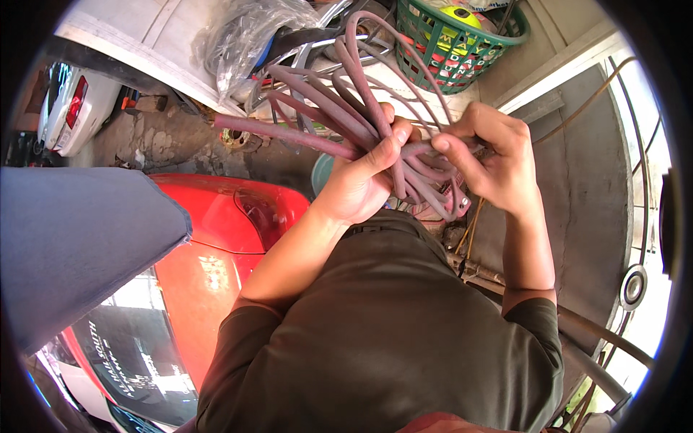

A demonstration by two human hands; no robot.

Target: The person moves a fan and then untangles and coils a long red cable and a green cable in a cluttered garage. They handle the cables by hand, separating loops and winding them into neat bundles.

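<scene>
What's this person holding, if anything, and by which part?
A coiled hose: the left hand grips its gathered loops near the middle, and the right hand pinches a strand at the bundle's right side.

Coiled hose [366, 90] at twelve o'clock partly hides the left hand [364, 186]; the top edge crops a basket [416, 54] at one.

White capital letters stood in a line on the dark-tinted glass rear window [137, 353] of the glossy red car [206, 278], near the window's edge farthest from the boot lid; a smaller white line ran beside them. Capitals also showed in rows on the openwork wall of the round green plastic basket [406, 50], below its rim. At the basket's far rim, a pale printed package [485, 4] bore part of a lowercase word.
</scene>
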